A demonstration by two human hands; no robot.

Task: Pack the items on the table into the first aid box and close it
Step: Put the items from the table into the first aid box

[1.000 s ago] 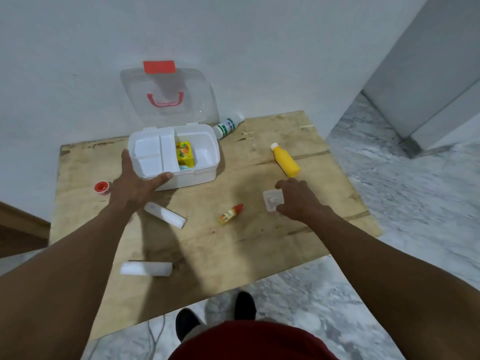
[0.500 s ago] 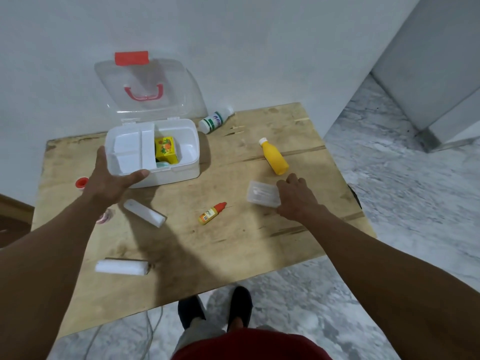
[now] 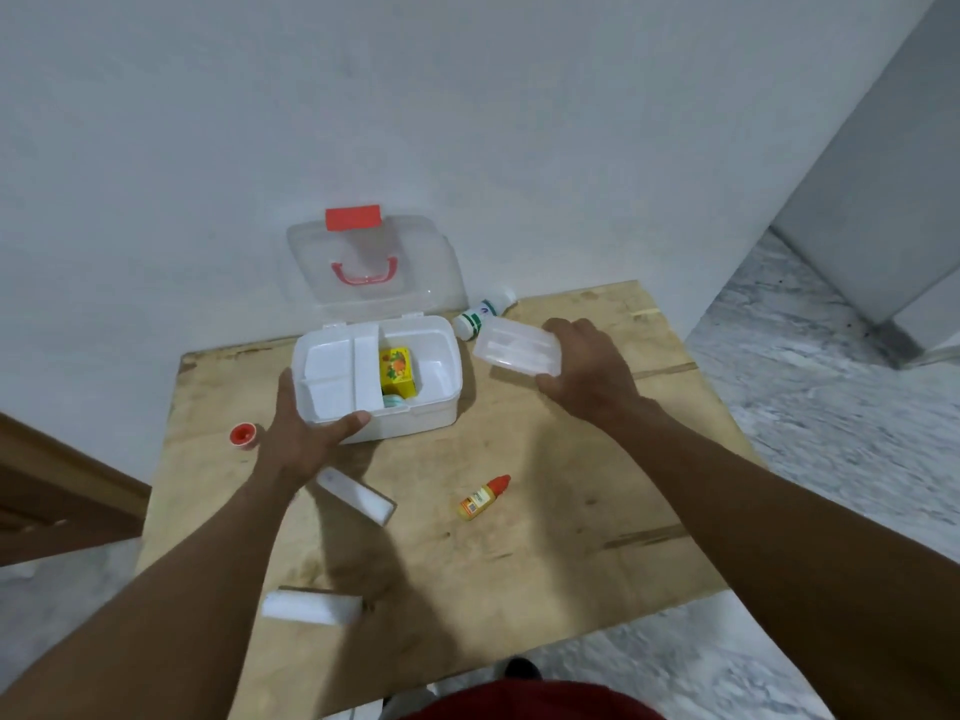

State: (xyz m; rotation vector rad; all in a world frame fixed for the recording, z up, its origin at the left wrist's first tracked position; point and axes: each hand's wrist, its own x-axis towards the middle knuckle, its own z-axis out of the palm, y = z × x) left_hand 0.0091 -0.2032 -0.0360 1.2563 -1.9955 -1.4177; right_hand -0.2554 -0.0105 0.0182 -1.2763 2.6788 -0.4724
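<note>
Labelling: no writing is legible. The yellow carton bears a red and green printed picture. The dropper bottle has a yellow label and a red cap. The white bottle has green bands.

The first aid box has a white base split by partitions. Its clear lid stands open against the wall and carries a red latch and a red handle. The box sits at 11 o'clock on the wooden counter. The carton stands inside, right of the middle divider.

The left hand grips the box's near left corner, thumb on the front wall. The right hand holds one clear plastic case above the counter at 3 o'clock from the box, fingers curled over its far edge.

Count: two white oblong packs at 6 o'clock from the box; one small red pot at 9 o'clock.
</note>
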